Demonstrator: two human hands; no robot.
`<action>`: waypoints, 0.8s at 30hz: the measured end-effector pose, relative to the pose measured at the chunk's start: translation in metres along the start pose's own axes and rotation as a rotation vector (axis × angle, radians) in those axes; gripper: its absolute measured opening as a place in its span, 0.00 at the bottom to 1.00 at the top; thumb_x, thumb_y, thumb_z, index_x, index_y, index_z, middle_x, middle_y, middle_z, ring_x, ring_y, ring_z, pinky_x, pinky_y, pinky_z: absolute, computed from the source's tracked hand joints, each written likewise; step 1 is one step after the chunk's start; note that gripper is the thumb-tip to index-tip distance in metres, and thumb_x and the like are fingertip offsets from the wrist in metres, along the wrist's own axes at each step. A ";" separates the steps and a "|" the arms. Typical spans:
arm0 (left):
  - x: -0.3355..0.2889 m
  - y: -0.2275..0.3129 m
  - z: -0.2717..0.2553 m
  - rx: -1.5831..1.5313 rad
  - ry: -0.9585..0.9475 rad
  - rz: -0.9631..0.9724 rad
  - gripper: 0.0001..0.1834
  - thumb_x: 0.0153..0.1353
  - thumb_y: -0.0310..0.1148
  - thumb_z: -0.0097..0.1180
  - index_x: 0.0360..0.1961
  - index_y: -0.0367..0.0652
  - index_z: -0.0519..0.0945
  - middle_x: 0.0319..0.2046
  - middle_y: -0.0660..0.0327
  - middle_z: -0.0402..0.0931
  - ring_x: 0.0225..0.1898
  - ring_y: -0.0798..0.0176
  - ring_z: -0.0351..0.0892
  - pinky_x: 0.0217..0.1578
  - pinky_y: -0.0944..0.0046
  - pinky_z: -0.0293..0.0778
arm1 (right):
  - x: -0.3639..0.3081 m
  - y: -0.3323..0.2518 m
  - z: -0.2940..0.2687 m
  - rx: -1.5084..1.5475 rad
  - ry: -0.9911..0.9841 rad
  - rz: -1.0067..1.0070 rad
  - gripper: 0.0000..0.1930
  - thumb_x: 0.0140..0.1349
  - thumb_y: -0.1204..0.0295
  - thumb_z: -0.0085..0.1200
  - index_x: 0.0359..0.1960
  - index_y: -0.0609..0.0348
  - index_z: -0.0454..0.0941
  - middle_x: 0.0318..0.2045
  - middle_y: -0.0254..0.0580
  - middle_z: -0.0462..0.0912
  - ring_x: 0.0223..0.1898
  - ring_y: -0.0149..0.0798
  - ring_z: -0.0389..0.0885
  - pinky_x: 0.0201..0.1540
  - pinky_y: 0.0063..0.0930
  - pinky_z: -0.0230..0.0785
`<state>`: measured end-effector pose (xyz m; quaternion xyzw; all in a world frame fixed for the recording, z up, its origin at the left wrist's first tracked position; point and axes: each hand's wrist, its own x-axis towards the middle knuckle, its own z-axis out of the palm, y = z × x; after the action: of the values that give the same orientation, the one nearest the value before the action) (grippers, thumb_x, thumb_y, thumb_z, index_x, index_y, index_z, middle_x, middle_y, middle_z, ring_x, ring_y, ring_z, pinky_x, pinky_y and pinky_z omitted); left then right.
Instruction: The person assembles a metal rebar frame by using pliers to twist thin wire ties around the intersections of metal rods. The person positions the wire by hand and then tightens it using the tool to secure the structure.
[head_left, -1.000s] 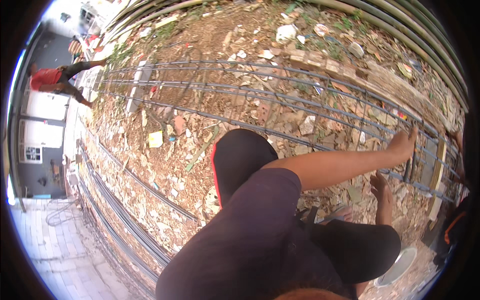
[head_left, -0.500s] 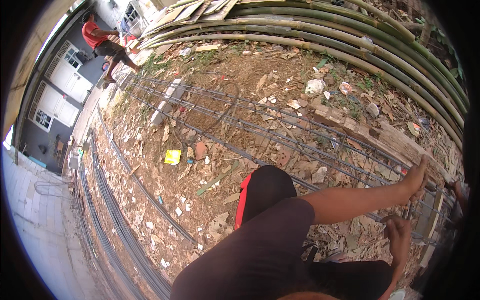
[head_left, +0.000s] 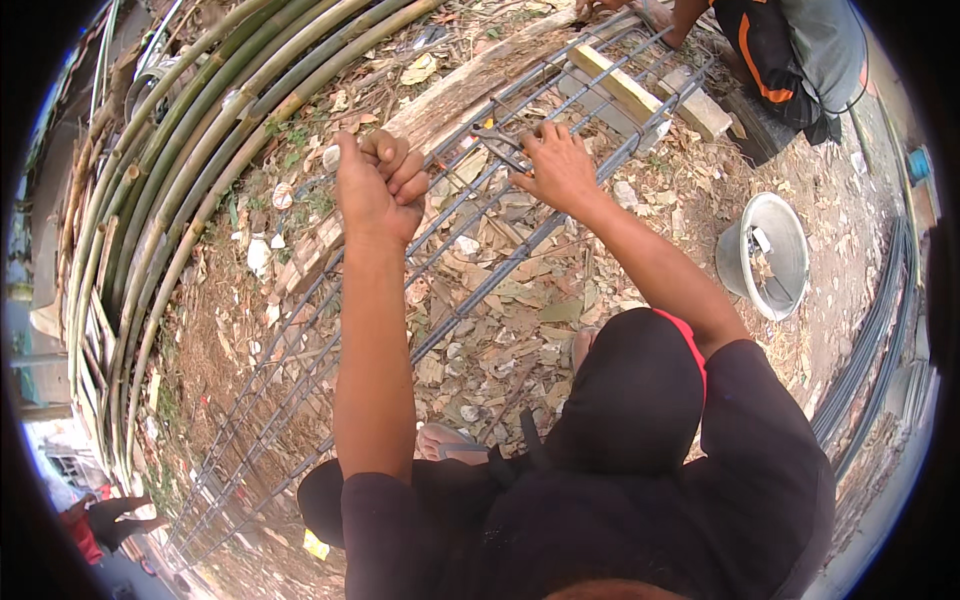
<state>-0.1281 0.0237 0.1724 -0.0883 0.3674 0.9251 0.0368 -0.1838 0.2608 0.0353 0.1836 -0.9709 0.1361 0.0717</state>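
Observation:
A long cage of thin steel reinforcing bars (head_left: 478, 292) runs diagonally across the ground in front of me. My left hand (head_left: 382, 187) is raised at its far-left side, fingers curled in; what they hold, if anything, is hidden. My right hand (head_left: 562, 166) is over the cage, its fingers closed on the handles of dark pincers (head_left: 500, 146). The pincers' head points left, over the crossing bars. Under the far end of the cage, a pale wood block (head_left: 615, 82) lies crosswise.
Beyond the cage lie a weathered timber (head_left: 470, 95) and long bamboo poles (head_left: 255, 100). A co-worker (head_left: 790, 60) is at the far right, near a grey bucket (head_left: 764, 256). Loose steel bars (head_left: 868, 335) lie at right. Another person (head_left: 100, 525) is far left.
My view has swung right, bringing the bucket and co-worker into sight. The left hand has lifted off the cage and curled closed; the right now shows gripping the pincers over the bars.

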 end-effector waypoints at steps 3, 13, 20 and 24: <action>0.000 0.005 -0.009 0.032 0.044 0.047 0.38 0.81 0.62 0.25 0.22 0.45 0.66 0.17 0.69 0.50 0.17 0.72 0.45 0.14 0.70 0.42 | 0.003 -0.003 0.009 -0.066 0.061 0.005 0.28 0.58 0.53 0.69 0.52 0.63 0.81 0.56 0.52 0.77 0.61 0.51 0.73 0.62 0.49 0.67; -0.010 0.015 0.010 0.238 0.200 0.076 0.36 0.82 0.60 0.27 0.23 0.45 0.66 0.17 0.70 0.50 0.17 0.73 0.45 0.13 0.71 0.43 | 0.008 0.062 -0.039 0.411 -0.018 0.233 0.24 0.58 0.66 0.67 0.54 0.63 0.79 0.48 0.54 0.83 0.54 0.51 0.81 0.54 0.48 0.76; 0.020 0.029 0.054 0.877 0.216 -0.106 0.29 0.78 0.58 0.47 0.31 0.43 0.75 0.18 0.75 0.53 0.17 0.77 0.48 0.14 0.71 0.42 | 0.010 0.150 -0.038 -0.064 0.272 0.197 0.28 0.62 0.60 0.68 0.62 0.57 0.79 0.53 0.48 0.84 0.58 0.49 0.80 0.57 0.45 0.76; 0.048 0.020 0.061 1.230 0.189 -0.145 0.23 0.76 0.54 0.53 0.38 0.43 0.79 0.17 0.77 0.48 0.19 0.78 0.46 0.18 0.71 0.42 | -0.016 0.132 -0.028 -0.067 0.488 0.070 0.25 0.63 0.55 0.68 0.57 0.55 0.81 0.53 0.46 0.84 0.55 0.43 0.83 0.52 0.40 0.78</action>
<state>-0.1863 0.0514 0.2199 -0.1569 0.8274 0.5277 0.1108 -0.2162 0.3926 0.0272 0.1090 -0.9346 0.1464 0.3053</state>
